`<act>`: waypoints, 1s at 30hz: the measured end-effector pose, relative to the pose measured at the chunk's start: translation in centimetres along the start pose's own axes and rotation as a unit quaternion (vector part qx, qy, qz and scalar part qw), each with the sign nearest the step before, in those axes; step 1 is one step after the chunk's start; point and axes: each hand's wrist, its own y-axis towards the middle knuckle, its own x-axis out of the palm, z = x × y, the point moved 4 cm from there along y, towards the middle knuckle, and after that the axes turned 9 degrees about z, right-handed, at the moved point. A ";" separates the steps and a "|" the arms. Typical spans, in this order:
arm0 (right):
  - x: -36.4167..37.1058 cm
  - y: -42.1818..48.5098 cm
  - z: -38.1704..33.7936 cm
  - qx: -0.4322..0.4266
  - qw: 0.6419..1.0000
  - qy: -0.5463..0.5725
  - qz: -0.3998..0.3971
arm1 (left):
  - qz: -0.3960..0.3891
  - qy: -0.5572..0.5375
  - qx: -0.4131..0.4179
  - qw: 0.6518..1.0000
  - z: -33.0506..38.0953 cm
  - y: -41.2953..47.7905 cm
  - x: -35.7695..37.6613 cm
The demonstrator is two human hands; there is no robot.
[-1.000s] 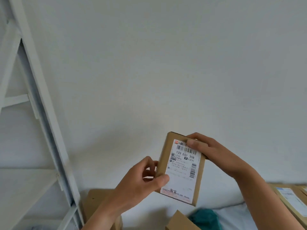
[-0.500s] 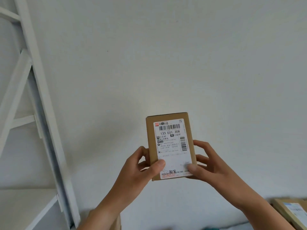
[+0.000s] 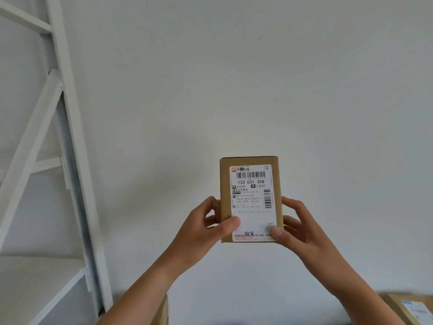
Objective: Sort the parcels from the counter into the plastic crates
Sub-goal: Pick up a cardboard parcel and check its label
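I am looking at a small brown cardboard parcel held upright in mid-air, a little right of the middle of the view, in front of a plain white wall. Both bare hands hold it by its lower half, and it touches nothing else. The left hand grips the left edge, with its thumb pressed on the front near the bottom left and its fingers curled behind. The right hand grips the right edge in the same way, thumb on the bottom right of the front, fingers curled round the side. A white shipping label covers most of the front face, with a barcode at the top, the code "133 E01 308" under it, and a second barcode running down the right side. A white shelving frame with a slanted brace stands at the far left. In the bottom right corner lies part of a second parcel with a pale label. A sliver of another cardboard box shows at the bottom edge beside the left forearm.
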 end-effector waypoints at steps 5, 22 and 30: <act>0.3 0.7 0.4 0.008 1.000 0.016 0.011 | 0.008 -0.004 -0.009 1.000 -0.7 0.6 0.4; 1.7 1.4 6.6 0.167 0.985 -0.023 -0.041 | -0.061 -0.047 -0.156 0.985 -10.5 -1.7 -2.6; 5.2 -1.3 14.9 0.281 0.959 0.021 0.035 | 0.020 -0.074 -0.248 0.966 -18.6 -2.3 -2.1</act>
